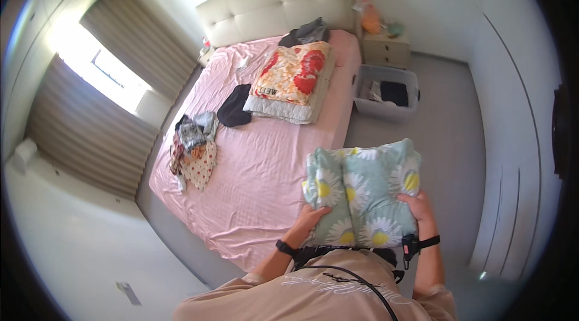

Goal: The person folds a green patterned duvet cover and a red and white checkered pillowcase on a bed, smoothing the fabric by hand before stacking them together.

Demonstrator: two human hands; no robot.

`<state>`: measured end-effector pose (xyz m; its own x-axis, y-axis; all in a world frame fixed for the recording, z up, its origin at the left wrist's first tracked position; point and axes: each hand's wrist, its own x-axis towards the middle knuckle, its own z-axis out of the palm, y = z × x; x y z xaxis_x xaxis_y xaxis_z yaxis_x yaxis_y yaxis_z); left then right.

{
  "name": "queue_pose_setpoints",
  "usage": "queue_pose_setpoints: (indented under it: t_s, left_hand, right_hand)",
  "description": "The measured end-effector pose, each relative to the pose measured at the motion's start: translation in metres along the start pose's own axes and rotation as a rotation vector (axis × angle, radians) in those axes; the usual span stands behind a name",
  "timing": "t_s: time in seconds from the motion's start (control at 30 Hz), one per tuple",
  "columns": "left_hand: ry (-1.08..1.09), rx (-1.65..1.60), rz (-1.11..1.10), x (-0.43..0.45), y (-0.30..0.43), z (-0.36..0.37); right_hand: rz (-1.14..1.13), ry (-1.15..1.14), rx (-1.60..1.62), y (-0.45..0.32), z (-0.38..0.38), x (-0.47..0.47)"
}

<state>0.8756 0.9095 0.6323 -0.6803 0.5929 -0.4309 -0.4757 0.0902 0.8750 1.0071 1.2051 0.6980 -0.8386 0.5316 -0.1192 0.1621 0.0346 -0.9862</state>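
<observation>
I hold a folded, padded quilt (368, 203) in front of my waist; it is pale green with white daisies and yellow centres. My left hand (315, 218) grips its left side, thumb on top and fingers out of sight beneath. On the opposite side my right hand (417, 207) clasps the edge in the same way. Beyond the quilt is a bed with a pink sheet (262, 171). A folded red, orange and cream blanket (294, 72) lies on it, on top of a folded white quilted pad (278, 110).
Clothes (194, 146) are heaped on the bed's left side, near a black garment (235, 106). Dark clothing (307, 31) lies by the headboard (280, 4). A clear plastic bin (384, 110) holding folded fabric stands on the floor below a nightstand (384, 51). Cabinet doors (506, 140) line the right.
</observation>
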Motion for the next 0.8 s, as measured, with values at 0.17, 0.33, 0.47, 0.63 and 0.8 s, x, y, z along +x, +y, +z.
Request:
queue_pose_setpoints:
  t_s: [0.17, 0.33, 0.47, 0.63, 0.8]
  left_hand:
    - [0.228, -0.379, 0.105, 0.109, 0.082, -0.052]
    - [0.306, -0.366, 0.095, 0.265, 0.183, -0.133]
    - [0.256, -0.261, 0.273, 0.364, 0.291, -0.224]
    - [0.332, -0.336, 0.253, 0.478, 0.464, -0.247]
    - [0.5, -0.592, 0.333, 0.608, 0.585, -0.295]
  right_hand:
    - [-0.058, -0.282, -0.088, -0.088, 0.083, 0.219]
    - [0.147, -0.255, -0.383, -0.13, 0.175, 0.424]
    - [0.086, -0.311, -0.254, -0.19, 0.247, 0.548]
    - [0.132, -0.486, -0.128, -0.322, 0.302, 0.746]
    - [0.189, -0.659, -0.464, -0.475, 0.382, 0.961]
